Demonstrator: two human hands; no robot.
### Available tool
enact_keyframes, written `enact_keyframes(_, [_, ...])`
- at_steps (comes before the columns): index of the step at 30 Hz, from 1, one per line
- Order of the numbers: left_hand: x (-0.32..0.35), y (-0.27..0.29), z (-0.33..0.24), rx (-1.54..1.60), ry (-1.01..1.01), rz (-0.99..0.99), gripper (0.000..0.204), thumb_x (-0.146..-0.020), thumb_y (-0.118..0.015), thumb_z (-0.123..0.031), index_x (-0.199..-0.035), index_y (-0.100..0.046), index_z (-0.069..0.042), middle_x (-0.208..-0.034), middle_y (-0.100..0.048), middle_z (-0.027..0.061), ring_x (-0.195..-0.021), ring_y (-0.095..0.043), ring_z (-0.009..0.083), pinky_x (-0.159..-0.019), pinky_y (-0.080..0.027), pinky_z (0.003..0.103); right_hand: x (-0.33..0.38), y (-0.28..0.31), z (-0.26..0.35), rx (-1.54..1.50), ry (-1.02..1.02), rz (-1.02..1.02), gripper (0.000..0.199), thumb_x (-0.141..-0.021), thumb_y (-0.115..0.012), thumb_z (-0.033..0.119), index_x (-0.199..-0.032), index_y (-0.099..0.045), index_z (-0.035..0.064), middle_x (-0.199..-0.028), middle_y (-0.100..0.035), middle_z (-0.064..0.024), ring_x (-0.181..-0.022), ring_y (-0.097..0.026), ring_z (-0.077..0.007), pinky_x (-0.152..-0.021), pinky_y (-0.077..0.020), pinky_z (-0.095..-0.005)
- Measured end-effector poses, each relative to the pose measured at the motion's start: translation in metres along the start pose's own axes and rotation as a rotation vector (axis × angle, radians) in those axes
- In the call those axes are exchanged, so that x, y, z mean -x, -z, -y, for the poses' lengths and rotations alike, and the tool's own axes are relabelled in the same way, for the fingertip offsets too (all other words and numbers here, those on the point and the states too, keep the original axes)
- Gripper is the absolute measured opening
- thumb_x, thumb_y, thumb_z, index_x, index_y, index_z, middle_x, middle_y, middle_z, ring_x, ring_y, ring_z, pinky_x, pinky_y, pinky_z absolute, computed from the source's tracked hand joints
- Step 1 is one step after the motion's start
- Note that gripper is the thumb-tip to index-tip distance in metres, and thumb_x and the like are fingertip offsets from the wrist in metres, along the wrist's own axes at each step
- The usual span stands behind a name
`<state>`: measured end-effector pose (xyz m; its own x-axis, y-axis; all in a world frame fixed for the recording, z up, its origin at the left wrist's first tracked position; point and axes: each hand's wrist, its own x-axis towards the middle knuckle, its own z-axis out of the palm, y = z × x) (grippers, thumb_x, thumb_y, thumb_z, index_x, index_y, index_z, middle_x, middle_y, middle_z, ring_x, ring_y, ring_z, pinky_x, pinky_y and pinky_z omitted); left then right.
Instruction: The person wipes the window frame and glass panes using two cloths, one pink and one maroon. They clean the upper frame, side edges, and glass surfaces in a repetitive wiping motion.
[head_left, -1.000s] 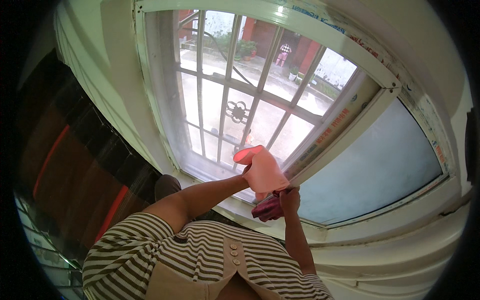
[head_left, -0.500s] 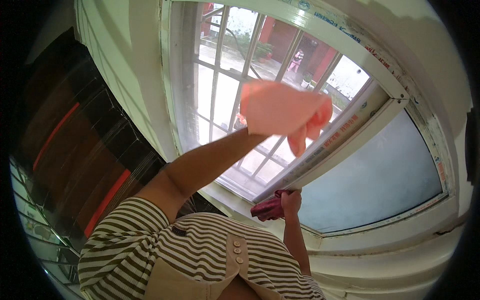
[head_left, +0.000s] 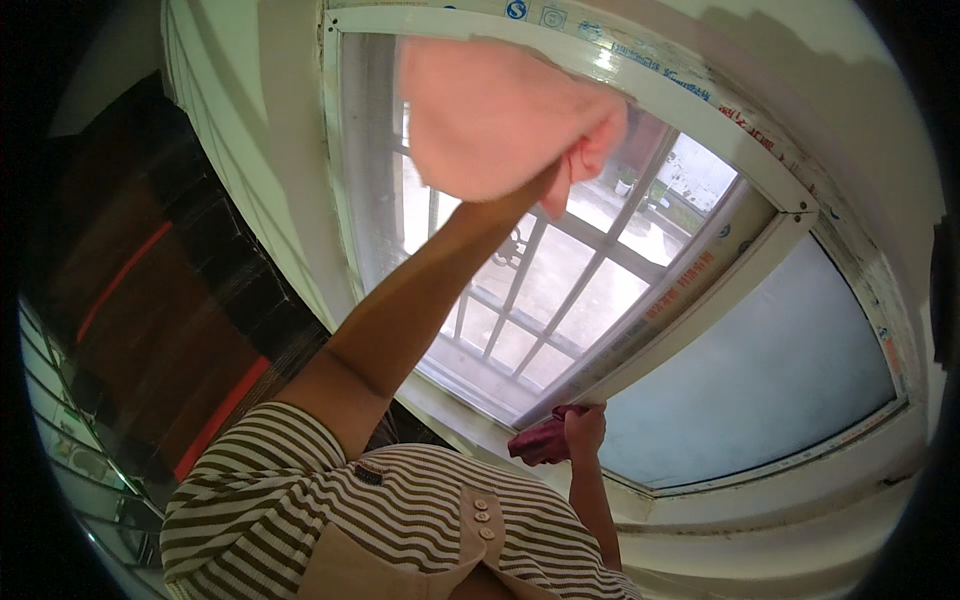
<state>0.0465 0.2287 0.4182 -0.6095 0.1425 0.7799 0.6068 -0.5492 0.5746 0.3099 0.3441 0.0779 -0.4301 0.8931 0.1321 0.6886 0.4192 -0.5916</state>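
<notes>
A pink cloth (head_left: 490, 120) is spread over the upper part of the window pane (head_left: 560, 290), bunched at its right end. My left arm (head_left: 430, 270) is stretched up to it, and the cloth hides my left hand and its fingers. Low down, my right hand (head_left: 585, 430) is closed round a crumpled maroon cloth (head_left: 540, 440). That hand is at the lower end of the white sliding sash frame (head_left: 690, 300).
Metal bars (head_left: 560, 240) stand behind the glass. A frosted pane (head_left: 750, 370) fills the right side. Printed film strips cling to the window frame (head_left: 600, 50). At left is a dark brown panel with red stripes (head_left: 220, 420), beside a pale curtain (head_left: 245, 170).
My left hand has swept up and left across the glass with the pink cloth, which now spreads wider. My right hand still holds the maroon cloth in nearly the same place.
</notes>
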Motion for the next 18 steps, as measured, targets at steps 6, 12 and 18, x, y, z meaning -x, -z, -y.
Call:
enact_keyframes(6, [0.065,0.004,0.026,-0.014,0.12,0.336,0.006,-0.083,-0.06,-0.01,-0.088,-0.057,-0.009,-0.064,-0.056,0.0022,-0.057,-0.055,0.0157,-0.052,-0.043,0.033,-0.001,-0.006,-0.007,-0.081,0.036,-0.01,0.05,-0.076,-0.064,0.018,-0.118,-0.044,-0.0027,-0.096,-0.065,-0.0256,-0.089,-0.063,-0.0444,-0.08,-0.0507,-0.0521])
enact_keyframes(12, [0.159,0.053,0.084,-0.14,0.256,0.487,0.008,-0.083,-0.061,-0.011,-0.09,-0.057,-0.009,-0.065,-0.056,0.0022,-0.057,-0.054,0.0166,-0.052,-0.043,0.034,0.0,-0.005,-0.006,-0.095,0.071,-0.005,0.046,-0.077,-0.063,0.019,-0.114,-0.046,-0.0022,-0.095,-0.065,-0.0271,-0.089,-0.062,-0.0466,-0.08,-0.0497,-0.0536])
enact_keyframes(18, [0.227,0.106,0.153,-0.559,-0.094,0.477,0.027,-0.091,-0.059,-0.019,-0.117,-0.053,-0.01,-0.097,-0.061,0.004,-0.09,-0.061,0.0217,-0.078,-0.05,0.042,0.001,-0.001,-0.003,-0.085,0.03,0.007,0.047,-0.075,-0.063,0.016,-0.115,-0.047,-0.0024,-0.097,-0.065,-0.0265,-0.091,-0.062,-0.0455,-0.081,-0.0495,-0.0521])
